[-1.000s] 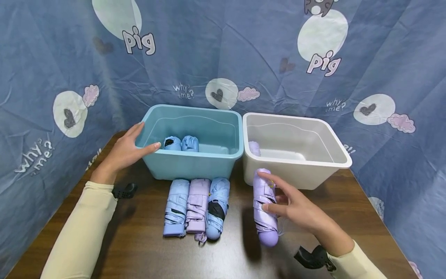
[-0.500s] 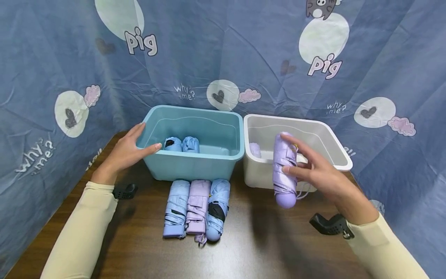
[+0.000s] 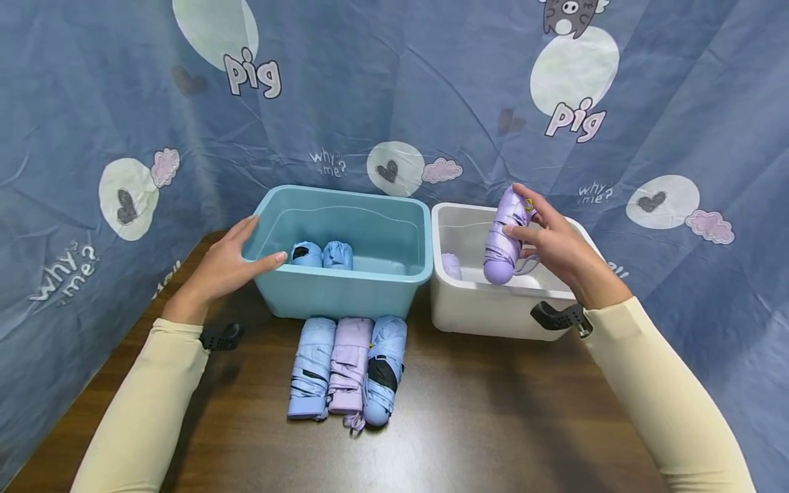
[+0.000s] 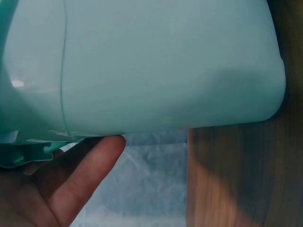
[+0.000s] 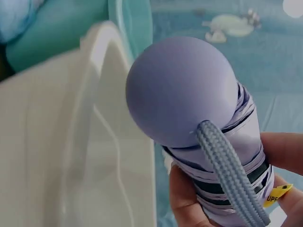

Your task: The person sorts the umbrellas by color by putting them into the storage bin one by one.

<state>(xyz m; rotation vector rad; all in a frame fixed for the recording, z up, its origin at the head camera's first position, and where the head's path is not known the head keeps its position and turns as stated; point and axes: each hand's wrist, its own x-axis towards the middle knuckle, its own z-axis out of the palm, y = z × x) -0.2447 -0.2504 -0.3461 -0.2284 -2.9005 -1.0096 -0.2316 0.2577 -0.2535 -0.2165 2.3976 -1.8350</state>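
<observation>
On the bench (image 3: 444, 431), a blue bin (image 3: 335, 296) has a white bin (image 3: 481, 311) at three o'clock. The left hand (image 3: 222, 268), fingers apart, touches the blue bin's nine-o'clock end; the right hand (image 3: 555, 241) grips a purple umbrella (image 3: 501, 248) over the white. Placing seems underway; lowering is called for, clearance hard to judge.

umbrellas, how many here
7: two umbrellas in the blue bin, one umbrella in the white bin, one umbrella in the right hand, three umbrellas on the table; more may be hidden.
</observation>
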